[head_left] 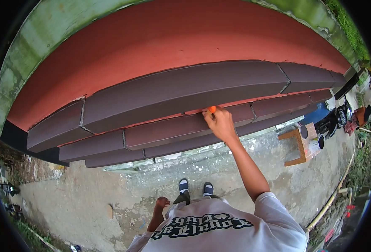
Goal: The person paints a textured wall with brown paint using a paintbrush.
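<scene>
My right hand is raised against the stepped wall trim, its fingers closed around a small tool with a bright orange end. The rest of that tool is hidden by the fingers, so its kind does not show. It is at the narrow red strip between the upper dark brown band and the lower brown band. Down by my side hangs my left hand, its fingers curled, with nothing visible in them.
A red wall surface lies above the bands, edged by a mossy green border. At right, a brown stool stands near a white paint bucket and a parked motorbike. The concrete floor is stained.
</scene>
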Motion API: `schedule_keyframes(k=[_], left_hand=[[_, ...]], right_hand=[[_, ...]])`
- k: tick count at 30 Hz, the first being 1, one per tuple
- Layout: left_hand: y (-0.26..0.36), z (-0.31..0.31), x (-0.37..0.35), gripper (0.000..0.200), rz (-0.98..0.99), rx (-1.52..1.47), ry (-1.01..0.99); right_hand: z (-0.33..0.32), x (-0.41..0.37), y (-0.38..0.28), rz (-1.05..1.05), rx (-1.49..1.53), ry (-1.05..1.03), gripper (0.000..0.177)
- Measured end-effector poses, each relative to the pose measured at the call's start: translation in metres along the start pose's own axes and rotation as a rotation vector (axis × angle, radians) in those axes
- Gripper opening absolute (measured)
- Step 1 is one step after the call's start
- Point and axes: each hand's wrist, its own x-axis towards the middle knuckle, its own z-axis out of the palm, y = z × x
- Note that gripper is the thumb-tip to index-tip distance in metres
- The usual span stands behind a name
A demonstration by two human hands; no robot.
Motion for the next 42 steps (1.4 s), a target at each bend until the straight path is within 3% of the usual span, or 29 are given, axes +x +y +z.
schedule_keyframes(k=[3, 6, 9, 11, 12, 14, 17, 20, 26, 29, 32, 37, 42], left_hand=[[0.03, -0.013, -0.004, 0.025, 0.086, 0.03, -0.004], [0.041, -0.027, 0.004, 0.025, 0.147, 0.079, -0.013], [0.047, -0.04, 0.018, 0.025, 0.084, 0.143, -0.031], [0.046, -0.045, 0.021, 0.024, 0.039, 0.156, -0.041], [0.046, -0.047, 0.023, 0.024, 0.022, 0.145, -0.045], [0.047, -0.046, 0.029, 0.024, 0.02, 0.119, -0.051], [0.043, -0.037, 0.031, 0.025, 0.021, 0.09, -0.063], [0.048, -0.021, 0.029, 0.024, 0.001, 0.08, -0.072], [0.071, 0.016, 0.027, 0.025, 0.035, 0.092, -0.047], [0.076, 0.027, 0.032, 0.024, 0.061, 0.087, -0.05], [0.079, 0.036, 0.033, 0.024, 0.093, 0.034, -0.079], [0.086, 0.05, 0.029, 0.024, 0.064, 0.088, -0.044], [0.083, 0.053, 0.027, 0.026, 0.066, 0.117, -0.047]], right_hand=[[0.012, -0.005, -0.022, 0.083, 0.354, 0.011, 0.026], [0.021, -0.006, 0.011, 0.27, 0.556, 0.063, 0.031], [-0.009, -0.01, 0.047, 0.335, 0.337, 0.156, 0.042], [-0.027, -0.013, 0.087, 0.317, -0.006, 0.243, 0.038], [-0.051, -0.011, 0.062, 0.342, -0.007, 0.261, 0.033], [-0.066, -0.008, 0.083, 0.225, -0.361, 0.331, 0.026], [-0.069, -0.002, 0.077, 0.173, -0.508, 0.351, 0.02], [-0.036, -0.002, 0.064, 0.068, -0.513, 0.245, 0.02], [0.024, -0.006, -0.004, 0.014, 0.025, 0.046, 0.02], [0.025, -0.004, -0.018, 0.126, 0.279, -0.083, 0.021], [0.012, -0.007, 0.006, 0.264, 0.45, -0.062, 0.021], [-0.067, -0.005, 0.081, 0.247, 0.157, 0.103, 0.014], [-0.116, 0.0, 0.101, 0.156, -0.521, 0.247, 0.022]])
